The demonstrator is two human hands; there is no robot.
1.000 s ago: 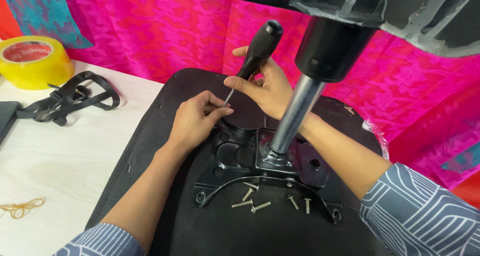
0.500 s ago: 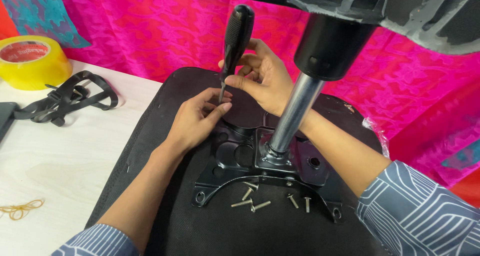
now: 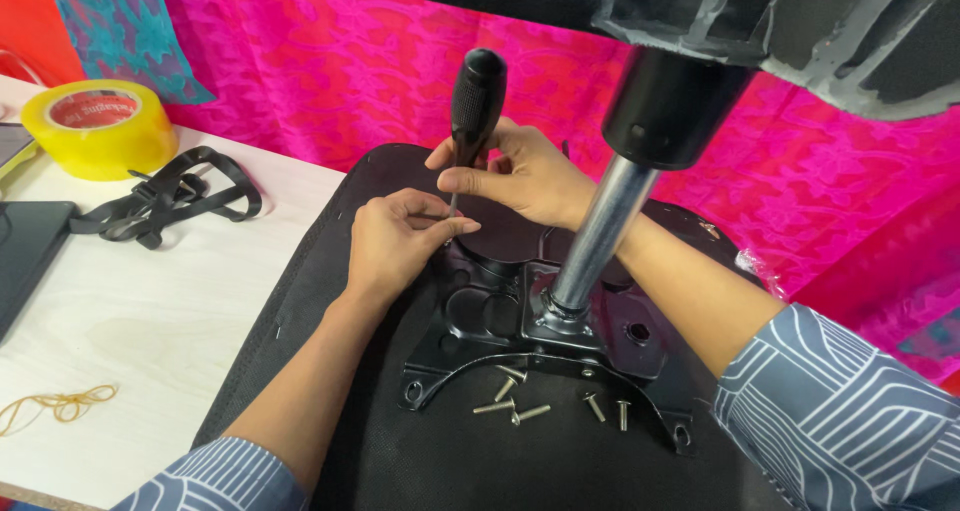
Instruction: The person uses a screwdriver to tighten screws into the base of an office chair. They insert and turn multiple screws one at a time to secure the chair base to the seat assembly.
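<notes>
Fingers [image 3: 470,183] of right hand [image 3: 520,176] wrapped round ribbed black screwdriver [image 3: 475,101], left hand [image 3: 395,241] pinching its thin steel shaft

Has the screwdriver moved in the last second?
Yes. The screwdriver has swung from leaning right, toward the steel post, to nearly upright, its handle now farther left of the post.

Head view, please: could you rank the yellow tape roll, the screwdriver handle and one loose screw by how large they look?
1. Yellow tape roll, the largest.
2. Black screwdriver handle, gripped by the right hand; narrower, though similarly long.
3. Loose screw on the black seat underside, by far the smallest.
</notes>
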